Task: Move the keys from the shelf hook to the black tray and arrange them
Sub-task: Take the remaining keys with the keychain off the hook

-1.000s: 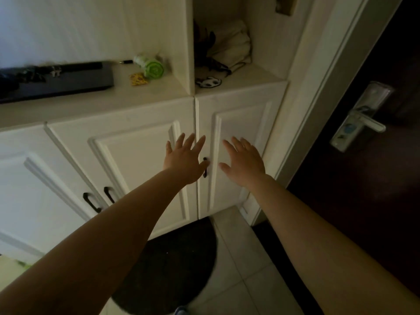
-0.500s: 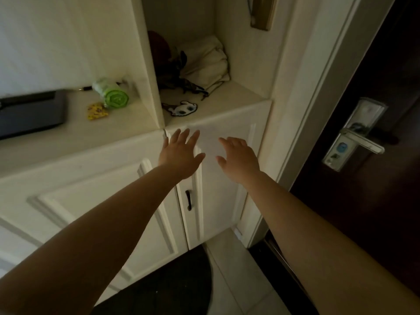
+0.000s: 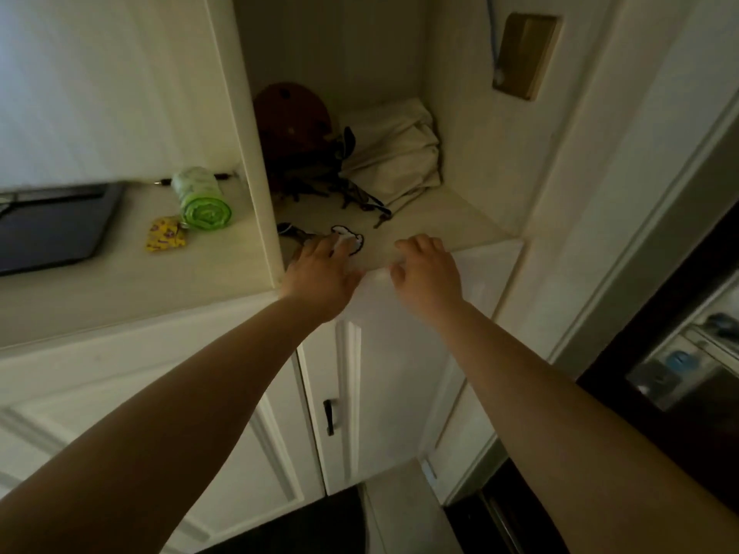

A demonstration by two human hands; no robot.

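Nearest me, both forearms run up to the edge of the counter [image 3: 120, 297]. My left hand [image 3: 320, 269] lies flat, fingers spread and reaching onto the alcove shelf [image 3: 440, 225]; it grips nothing, though its fingertips cover part of a white, black-edged tag [image 3: 354, 239] with a dark key bunch [image 3: 294, 233] just beside it. My right hand [image 3: 426, 269] hovers at the shelf lip, fingers loosely curled, empty.

Farther in, more dark keys [image 3: 360, 199] sprawl in a tangle before a reddish helmet [image 3: 292, 113] and a folded cream cloth [image 3: 396, 153]. I can make out no hook, so I judge the keys to be these loose bunches. The black tray [image 3: 56, 229] sits well apart to the left, past the partition [image 3: 248, 153], with a green roll [image 3: 202, 197] and a yellow packet [image 3: 164, 235] between.

My worry is the tangle: pulling one bunch could drag helmet straps or other keys along and spill them off the lip. The dim light makes a clean pinch harder, and carrying left around the partition risks knocking the roll.
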